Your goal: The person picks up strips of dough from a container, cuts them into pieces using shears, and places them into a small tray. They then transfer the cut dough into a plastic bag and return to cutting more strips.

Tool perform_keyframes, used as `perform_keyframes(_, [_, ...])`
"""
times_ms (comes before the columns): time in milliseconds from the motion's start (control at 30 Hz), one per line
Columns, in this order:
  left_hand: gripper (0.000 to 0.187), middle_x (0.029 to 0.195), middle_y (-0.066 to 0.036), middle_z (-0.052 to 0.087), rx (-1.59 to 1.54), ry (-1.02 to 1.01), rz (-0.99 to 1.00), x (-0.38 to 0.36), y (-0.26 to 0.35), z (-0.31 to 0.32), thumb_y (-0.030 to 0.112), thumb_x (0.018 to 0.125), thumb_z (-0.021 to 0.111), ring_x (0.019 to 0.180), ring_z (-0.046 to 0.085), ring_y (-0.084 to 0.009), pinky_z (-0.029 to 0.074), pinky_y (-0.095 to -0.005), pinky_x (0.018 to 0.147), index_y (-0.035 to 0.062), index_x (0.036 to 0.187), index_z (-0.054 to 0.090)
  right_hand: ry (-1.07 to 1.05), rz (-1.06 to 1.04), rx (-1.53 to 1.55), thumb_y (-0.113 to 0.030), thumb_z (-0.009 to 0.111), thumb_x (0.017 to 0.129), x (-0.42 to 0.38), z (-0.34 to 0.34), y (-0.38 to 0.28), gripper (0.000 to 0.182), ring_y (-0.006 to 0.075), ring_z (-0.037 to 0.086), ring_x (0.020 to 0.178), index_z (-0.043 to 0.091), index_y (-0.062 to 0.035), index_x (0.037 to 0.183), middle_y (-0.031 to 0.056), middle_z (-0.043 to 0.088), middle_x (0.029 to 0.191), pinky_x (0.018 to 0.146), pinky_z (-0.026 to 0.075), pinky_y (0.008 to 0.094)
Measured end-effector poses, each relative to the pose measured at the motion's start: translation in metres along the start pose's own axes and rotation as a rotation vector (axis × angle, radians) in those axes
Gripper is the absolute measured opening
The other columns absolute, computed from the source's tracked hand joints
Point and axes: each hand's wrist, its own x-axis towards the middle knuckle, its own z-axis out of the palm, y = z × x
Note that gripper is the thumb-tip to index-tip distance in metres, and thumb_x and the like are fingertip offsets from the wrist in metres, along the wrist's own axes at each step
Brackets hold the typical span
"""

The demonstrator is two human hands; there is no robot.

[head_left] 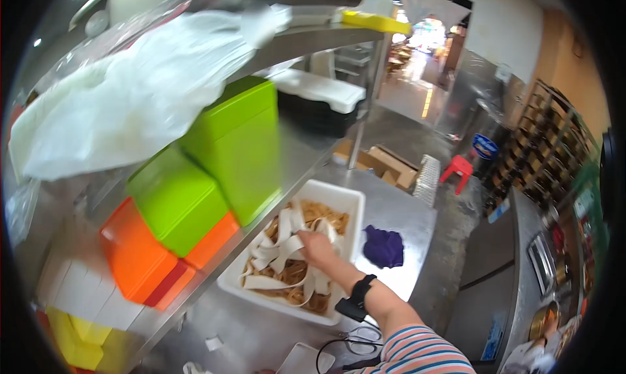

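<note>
My right hand [318, 249] reaches into a white plastic tub [357, 211] on the steel counter. Its fingers are closed on wide, flat white strips [287, 247] that look like broad noodles. More white strips lie loosely around the hand. Beneath and beside them are tan-brown strands [324, 214], which fill the tub's far end and its bottom. The fingertips are partly hidden among the strips. A black strap with a small device [355, 302] circles my right wrist. My left hand does not show.
Over the tub's left side runs a steel shelf with green bins [248, 152], orange bins [140, 257] and a white plastic bag [130, 94]. A purple cloth [383, 246] lies right of the tub. Scissors [364, 338] and a cable are nearer. Another person's hand [551, 325] shows lower right.
</note>
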Motion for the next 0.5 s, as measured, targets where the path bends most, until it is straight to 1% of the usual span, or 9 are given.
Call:
perform_keyframes(100, [0.045, 0.13, -0.023, 0.043, 0.028, -0.032, -0.043, 0.005, -0.01, 0.003, 0.021, 0.088, 0.05, 0.121, 0.04, -0.0364, 0.03, -0.0437, 0.104, 0.0028, 0.129, 0.047, -0.01, 0.018, 0.057, 0.0, 0.056, 0.068, -0.001, 0.003, 0.004, 0.03, 0.0406, 0.059, 0.086, 0.057, -0.0014, 0.099, 0.0221, 0.062, 0.09, 0.077, 0.048, 0.0479])
perform_keyframes(133, [0.037, 0.118, -0.019, 0.048, 0.035, -0.004, -0.003, 0.012, -0.013, 0.007, 0.018, 0.084, 0.053, 0.111, 0.045, -0.0348, 0.035, -0.0421, 0.097, 0.005, 0.119, 0.051, -0.077, 0.049, 0.065, -0.006, 0.058, 0.073, 0.0, -0.003, 0.003, 0.039, 0.0425, 0.058, 0.091, 0.055, 0.0007, 0.112, 0.0245, 0.062, 0.095, 0.081, 0.047, 0.0491])
perform_keyframes(200, [0.022, 0.094, -0.013, 0.058, 0.05, 0.081, 0.038, 0.015, -0.017, 0.008, 0.012, 0.077, 0.06, 0.092, 0.056, -0.0315, 0.047, -0.0391, 0.082, 0.0093, 0.099, 0.061, -0.181, 0.209, -0.031, -0.007, 0.054, 0.079, 0.0, 0.008, 0.018, 0.033, 0.0401, 0.058, 0.096, 0.057, 0.0015, 0.11, 0.0232, 0.061, 0.102, 0.088, 0.045, 0.0472])
perform_keyframes(233, [0.02, 0.096, -0.012, 0.056, 0.017, 0.108, 0.094, 0.014, -0.004, 0.002, 0.016, 0.08, 0.06, 0.096, 0.054, -0.0307, 0.047, -0.0386, 0.083, 0.0116, 0.099, 0.06, -0.148, 0.237, -0.071, -0.007, 0.05, 0.082, 0.0, 0.013, 0.026, 0.031, 0.0397, 0.057, 0.098, 0.057, 0.0016, 0.111, 0.0228, 0.061, 0.103, 0.089, 0.044, 0.0471])
perform_keyframes(267, [0.019, 0.096, -0.012, 0.055, 0.008, 0.075, 0.021, 0.014, -0.006, 0.005, 0.015, 0.08, 0.059, 0.098, 0.053, -0.031, 0.046, -0.0395, 0.083, 0.0098, 0.098, 0.06, -0.108, 0.16, 0.023, -0.006, 0.048, 0.084, -0.001, 0.01, 0.026, 0.032, 0.0392, 0.056, 0.099, 0.055, 0.0018, 0.115, 0.023, 0.06, 0.103, 0.088, 0.043, 0.0474])
perform_keyframes(300, [0.018, 0.097, -0.013, 0.054, 0.028, 0.111, 0.114, 0.017, -0.015, 0.011, 0.014, 0.08, 0.059, 0.096, 0.053, -0.0318, 0.045, -0.0404, 0.083, 0.0083, 0.098, 0.06, -0.08, 0.15, 0.044, -0.004, 0.046, 0.086, -0.001, 0.008, 0.022, 0.033, 0.0378, 0.055, 0.102, 0.053, 0.0031, 0.117, 0.0231, 0.059, 0.106, 0.088, 0.043, 0.0458])
perform_keyframes(400, [0.02, 0.1, -0.012, 0.051, 0.003, 0.221, 0.09, 0.02, -0.019, 0.019, 0.008, 0.077, 0.059, 0.094, 0.053, -0.0301, 0.047, -0.0385, 0.08, 0.0068, 0.097, 0.059, -0.038, -0.09, 0.235, -0.002, 0.05, 0.084, 0.017, 0.068, 0.113, 0.037, 0.0368, 0.057, 0.101, 0.052, 0.004, 0.121, 0.0229, 0.06, 0.108, 0.089, 0.044, 0.0432])
perform_keyframes(433, [0.021, 0.101, -0.012, 0.051, -0.006, 0.268, 0.059, 0.021, -0.021, 0.031, 0.009, 0.076, 0.06, 0.095, 0.053, -0.0306, 0.046, -0.0389, 0.081, 0.007, 0.097, 0.059, -0.143, -0.148, -0.009, -0.009, 0.048, 0.089, 0.02, 0.051, 0.094, 0.034, 0.0343, 0.058, 0.101, 0.053, 0.0012, 0.121, 0.0199, 0.061, 0.108, 0.09, 0.043, 0.0403])
perform_keyframes(500, [0.022, 0.101, -0.013, 0.052, -0.046, 0.35, 0.008, 0.013, -0.012, 0.035, 0.01, 0.073, 0.061, 0.096, 0.054, -0.0319, 0.046, -0.0397, 0.082, 0.0063, 0.095, 0.06, -0.079, -0.265, -0.333, -0.019, 0.045, 0.092, 0.025, 0.04, 0.087, 0.036, 0.0328, 0.057, 0.103, 0.053, 0.0006, 0.121, 0.0173, 0.061, 0.11, 0.09, 0.043, 0.0379])
